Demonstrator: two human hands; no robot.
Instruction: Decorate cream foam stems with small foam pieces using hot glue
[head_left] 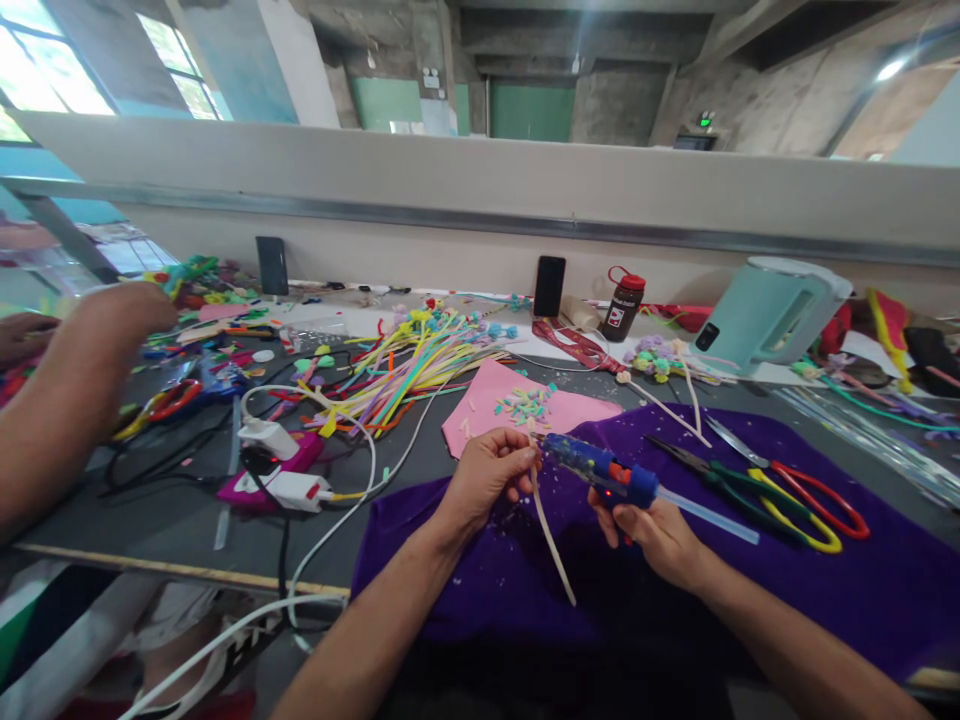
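My left hand (491, 478) pinches a cream pipe cleaner (553, 545) near its upper end; the stem hangs down over the purple cloth (465, 590). My right hand (660, 535) is wrapped round the handle of a blue glue gun (600, 468), with a clear glue stick (709, 515) out of its back. The gun's nozzle points left, at my left fingertips and the top of the stem; whether it touches is hidden. Just behind lies a pink sheet (480, 400) with small pastel pieces (525, 404) piled on it.
Right of the gun lie green-handled pliers (739, 490) and red-and-yellow scissors (817, 495). Behind stand a mint kettle (769, 310), a dark bottle (624, 308) and a phone (550, 286). Bundled pipe cleaners (412, 370) and a power strip (262, 488) with cords lie left, near another person's arm (82, 390).
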